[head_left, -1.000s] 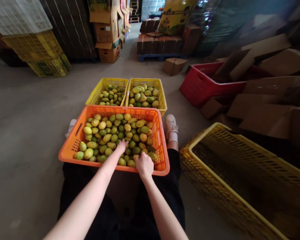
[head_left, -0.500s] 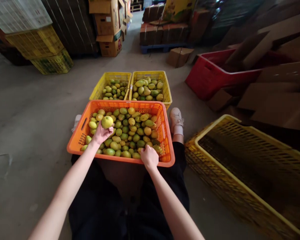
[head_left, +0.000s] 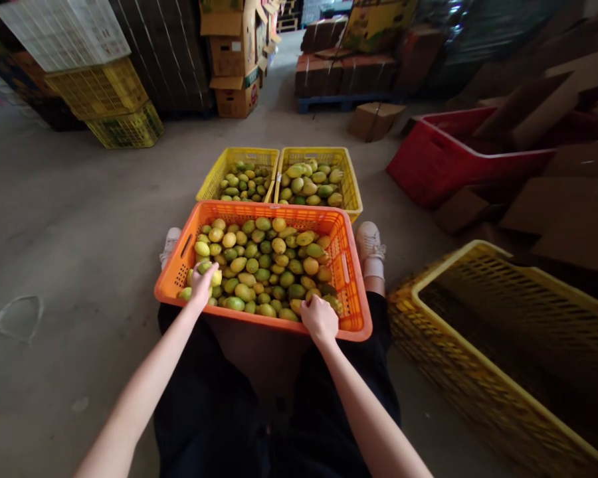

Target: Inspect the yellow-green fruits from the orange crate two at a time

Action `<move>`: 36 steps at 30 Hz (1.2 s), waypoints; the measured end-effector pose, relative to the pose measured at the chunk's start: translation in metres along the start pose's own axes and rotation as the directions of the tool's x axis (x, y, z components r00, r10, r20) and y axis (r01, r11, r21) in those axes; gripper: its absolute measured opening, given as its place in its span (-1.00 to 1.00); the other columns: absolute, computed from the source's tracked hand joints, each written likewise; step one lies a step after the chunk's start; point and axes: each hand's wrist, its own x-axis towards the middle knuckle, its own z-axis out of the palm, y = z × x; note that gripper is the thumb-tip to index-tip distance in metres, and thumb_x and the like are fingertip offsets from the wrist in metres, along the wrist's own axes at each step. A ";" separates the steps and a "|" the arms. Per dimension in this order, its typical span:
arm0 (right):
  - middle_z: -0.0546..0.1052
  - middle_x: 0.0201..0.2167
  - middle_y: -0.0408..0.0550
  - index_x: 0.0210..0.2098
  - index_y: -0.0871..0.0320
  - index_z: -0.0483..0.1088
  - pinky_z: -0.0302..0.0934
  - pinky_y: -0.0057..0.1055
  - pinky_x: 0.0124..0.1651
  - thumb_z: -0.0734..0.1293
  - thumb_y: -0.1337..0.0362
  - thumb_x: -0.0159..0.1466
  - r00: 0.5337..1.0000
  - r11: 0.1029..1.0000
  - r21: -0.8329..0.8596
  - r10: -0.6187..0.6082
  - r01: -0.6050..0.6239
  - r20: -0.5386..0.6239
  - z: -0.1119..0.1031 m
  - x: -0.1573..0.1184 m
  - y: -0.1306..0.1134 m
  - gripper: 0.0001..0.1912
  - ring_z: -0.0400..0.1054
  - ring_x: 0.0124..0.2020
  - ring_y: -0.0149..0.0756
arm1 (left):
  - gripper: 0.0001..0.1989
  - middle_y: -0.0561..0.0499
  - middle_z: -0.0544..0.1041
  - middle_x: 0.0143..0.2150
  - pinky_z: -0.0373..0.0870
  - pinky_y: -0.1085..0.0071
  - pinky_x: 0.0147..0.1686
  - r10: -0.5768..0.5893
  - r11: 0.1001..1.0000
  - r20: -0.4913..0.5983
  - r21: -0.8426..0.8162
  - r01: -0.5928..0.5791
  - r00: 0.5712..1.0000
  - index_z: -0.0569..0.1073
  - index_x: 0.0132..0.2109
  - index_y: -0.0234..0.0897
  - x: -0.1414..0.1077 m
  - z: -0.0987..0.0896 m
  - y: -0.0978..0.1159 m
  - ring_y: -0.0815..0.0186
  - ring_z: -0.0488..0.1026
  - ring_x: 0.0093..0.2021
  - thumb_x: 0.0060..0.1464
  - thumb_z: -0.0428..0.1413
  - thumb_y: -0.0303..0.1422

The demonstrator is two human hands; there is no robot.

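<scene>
A large orange crate [head_left: 346,325] full of green and yellow lemons [head_left: 265,273] rests across my lap, between my legs. Near the crate's left front corner, my left hand [head_left: 200,287] has its thumb and fingers around a greenish lemon [head_left: 204,267]. A yellow lemon [head_left: 216,278] lies close against that hand, by the thumb. My right hand [head_left: 320,317] is curled closed over the lemons beside the front rim; its fingertips are hidden, and I cannot see what they hold. One lemon [head_left: 296,306] sits just left of it.
Two yellow crates [head_left: 351,179] with similar fruit stand behind the orange one. An open yellow crate [head_left: 453,332] is at my right, and a red bin [head_left: 418,159] with cardboard lies beyond it. Stacked crates [head_left: 99,89] and cardboard boxes [head_left: 229,56] stand at the back.
My left hand has gone down among the lemons from above them, where it held up a yellow lemon. My right hand stays by the front rim. The view has shifted slightly left.
</scene>
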 end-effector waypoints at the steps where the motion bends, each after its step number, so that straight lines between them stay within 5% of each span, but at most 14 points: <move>1: 0.55 -0.30 0.17 -0.24 0.23 0.47 0.26 -0.33 -0.28 0.11 0.20 0.24 1.000 1.000 -0.001 0.000 0.000 0.003 0.000 0.000 0.000 -0.64 0.48 -0.25 -0.10 | -0.77 0.06 0.45 -0.32 0.38 0.43 -0.14 0.055 0.995 0.010 0.082 -0.056 0.998 0.36 -0.30 -0.20 -0.002 -0.005 -0.006 0.28 0.42 -0.10 -0.14 0.23 -0.43; 5: 0.55 -0.31 0.17 -0.26 0.21 0.47 0.25 -0.32 -0.29 0.10 0.17 0.24 1.000 1.000 -0.015 0.002 -0.001 0.021 -0.002 0.000 0.001 -0.63 0.47 -0.25 -0.08 | -0.79 -0.06 0.46 -0.19 0.22 0.33 0.05 0.256 0.834 0.158 0.463 -0.301 0.954 0.40 -0.32 -0.19 -0.009 -0.019 -0.024 0.13 0.31 0.04 -0.16 0.23 -0.46; 9: 0.55 -0.31 0.14 -0.27 0.19 0.46 0.22 -0.34 -0.31 0.10 0.15 0.24 0.999 0.999 -0.043 0.021 -0.019 0.046 -0.002 0.002 0.000 -0.63 0.46 -0.26 -0.09 | -0.82 -0.12 0.47 -0.21 0.23 0.26 0.00 0.382 0.334 0.391 0.786 -0.520 0.837 0.37 -0.22 -0.21 -0.009 -0.023 -0.031 0.10 0.39 -0.10 -0.05 0.13 -0.40; 17: 0.53 -0.21 0.17 -0.10 0.24 0.35 0.20 -0.32 -0.26 0.08 0.19 0.28 0.994 0.986 -0.144 -0.081 0.090 0.068 0.005 0.004 0.007 -0.65 0.44 -0.18 -0.08 | -0.83 -0.07 0.50 -0.28 0.35 0.36 -0.24 0.474 -0.050 0.465 0.862 -0.505 0.748 0.35 -0.19 -0.25 -0.010 -0.020 -0.036 0.20 0.46 -0.25 0.00 0.06 -0.39; 21: 0.47 -0.09 0.27 0.04 0.37 0.23 0.16 -0.31 -0.10 0.16 0.27 0.26 0.963 0.937 -0.225 -0.251 0.267 0.099 0.022 0.021 -0.005 -0.59 0.36 -0.05 -0.06 | -0.85 -0.07 0.50 -0.30 0.37 0.39 -0.28 0.515 -0.111 0.489 0.852 -0.511 0.704 0.34 -0.21 -0.25 -0.009 -0.018 -0.038 0.22 0.47 -0.28 0.00 0.05 -0.41; 25: 0.40 -0.02 0.26 0.04 0.36 0.23 0.17 -0.32 -0.12 0.22 0.25 0.22 0.914 0.877 -0.258 -0.380 0.405 0.143 0.038 0.054 -0.045 -0.56 0.30 -0.01 -0.04 | -0.84 -0.07 0.51 -0.29 0.38 0.38 -0.26 0.529 -0.122 0.507 0.839 -0.530 0.680 0.33 -0.20 -0.26 -0.008 -0.017 -0.041 0.21 0.47 -0.27 0.00 0.05 -0.43; 30: 0.35 0.01 0.24 0.03 0.32 0.24 0.16 -0.31 -0.10 0.23 0.32 0.20 0.872 0.826 -0.288 -0.480 0.485 0.090 0.049 0.107 -0.102 -0.59 0.21 0.04 -0.06 | -0.85 -0.07 0.51 -0.31 0.40 0.36 -0.27 0.537 -0.120 0.503 0.840 -0.529 0.677 0.33 -0.20 -0.26 -0.007 -0.016 -0.043 0.21 0.48 -0.29 0.01 0.03 -0.43; 36: 0.40 -0.05 0.37 -0.02 0.39 0.35 0.08 -0.22 -0.07 0.18 0.38 0.22 0.851 0.786 -0.366 -0.523 0.498 0.036 0.059 0.169 -0.137 -0.64 0.19 0.02 0.01 | -0.85 -0.06 0.50 -0.34 0.41 0.37 -0.28 0.551 -0.109 0.503 0.835 -0.540 0.666 0.32 -0.20 -0.26 -0.010 -0.015 -0.045 0.23 0.48 -0.31 0.01 0.02 -0.45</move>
